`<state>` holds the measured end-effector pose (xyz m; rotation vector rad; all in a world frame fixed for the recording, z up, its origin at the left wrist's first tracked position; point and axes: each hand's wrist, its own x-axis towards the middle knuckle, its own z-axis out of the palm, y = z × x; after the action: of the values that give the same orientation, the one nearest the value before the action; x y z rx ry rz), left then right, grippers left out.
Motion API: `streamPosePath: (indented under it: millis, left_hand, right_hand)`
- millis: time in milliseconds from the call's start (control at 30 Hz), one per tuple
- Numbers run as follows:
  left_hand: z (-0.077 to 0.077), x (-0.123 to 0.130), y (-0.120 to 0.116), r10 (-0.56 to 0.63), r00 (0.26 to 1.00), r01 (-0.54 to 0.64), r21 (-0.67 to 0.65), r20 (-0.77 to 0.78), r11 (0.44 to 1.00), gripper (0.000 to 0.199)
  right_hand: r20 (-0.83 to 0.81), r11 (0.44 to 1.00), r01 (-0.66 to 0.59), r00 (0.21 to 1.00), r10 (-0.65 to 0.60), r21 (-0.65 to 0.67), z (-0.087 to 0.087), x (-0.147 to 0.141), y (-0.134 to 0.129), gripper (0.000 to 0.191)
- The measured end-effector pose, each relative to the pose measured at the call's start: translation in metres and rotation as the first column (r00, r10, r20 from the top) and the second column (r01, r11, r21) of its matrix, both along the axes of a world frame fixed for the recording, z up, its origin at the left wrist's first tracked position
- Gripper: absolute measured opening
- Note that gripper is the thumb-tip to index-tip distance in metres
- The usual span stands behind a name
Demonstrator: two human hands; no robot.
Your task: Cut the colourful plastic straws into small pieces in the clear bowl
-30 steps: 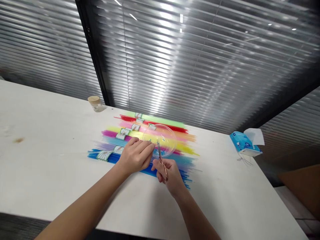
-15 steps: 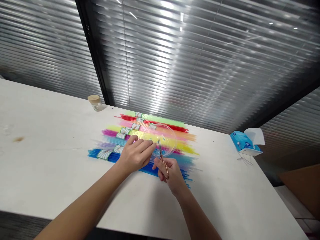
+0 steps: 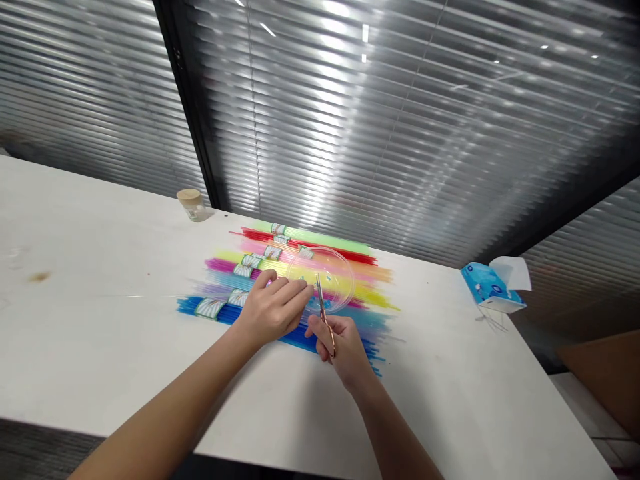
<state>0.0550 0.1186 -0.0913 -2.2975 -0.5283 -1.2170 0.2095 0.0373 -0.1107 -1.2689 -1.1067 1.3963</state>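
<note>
Right hand [image 3: 343, 347] closed around scissors [image 3: 324, 313], blades pointing up at the clear dish [image 3: 327, 279]. Left hand [image 3: 273, 310] fingers curled, pinching something at the blades; can't tell what. Both over coloured strips [image 3: 260, 267] on the table [image 3: 100, 320]. Tissue box [image 3: 487, 288] well right.

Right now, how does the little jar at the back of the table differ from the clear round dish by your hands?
The jar is small, upright and capped with a tan lid; the clear dish is wide, shallow and open. The jar stands alone on the bare table; the dish rests on the coloured straws, beside the scissors. Both are see-through.
</note>
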Motion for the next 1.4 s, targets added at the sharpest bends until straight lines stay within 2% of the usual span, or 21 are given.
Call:
streamPosePath:
  millis: [333, 500, 700, 867, 1067, 1400]
  left_hand:
    - [-0.001, -0.002, 0.0, 0.09, 0.995, -0.088, -0.034, 0.052, 0.996, 0.012]
    - [0.0, -0.002, -0.001, 0.089, 0.996, -0.088, -0.047, 0.027, 0.995, 0.011]
    - [-0.001, -0.003, 0.0, 0.086, 0.996, -0.084, -0.055, 0.033, 0.995, 0.012]
    - [-0.001, -0.001, -0.001, 0.068, 0.997, -0.065, -0.075, 0.037, 0.995, 0.012]
    - [-0.002, 0.0, -0.001, 0.016, 0.999, -0.014, -0.073, 0.03, 0.997, 0.011]
    - [-0.002, -0.001, 0.0, 0.009, 1.0, -0.007, -0.062, 0.021, 0.998, 0.01]
  right_hand:
    - [-0.013, 0.995, 0.064, 0.998, -0.065, -0.07, 0.004, -0.001, -0.001, 0.05]
    - [0.017, 0.996, 0.081, 0.997, -0.08, -0.028, 0.002, -0.001, -0.001, 0.053]
    - [-0.041, 0.994, 0.084, 0.995, -0.087, -0.076, 0.007, -0.003, -0.003, 0.053]
    - [-0.048, 0.997, 0.047, 0.998, -0.05, -0.061, 0.007, -0.003, -0.005, 0.052]
    - [-0.004, 0.998, 0.041, 0.999, -0.042, -0.047, 0.007, -0.003, -0.004, 0.066]
    - [-0.003, 0.998, 0.016, 1.0, -0.016, -0.066, 0.012, -0.002, -0.003, 0.061]
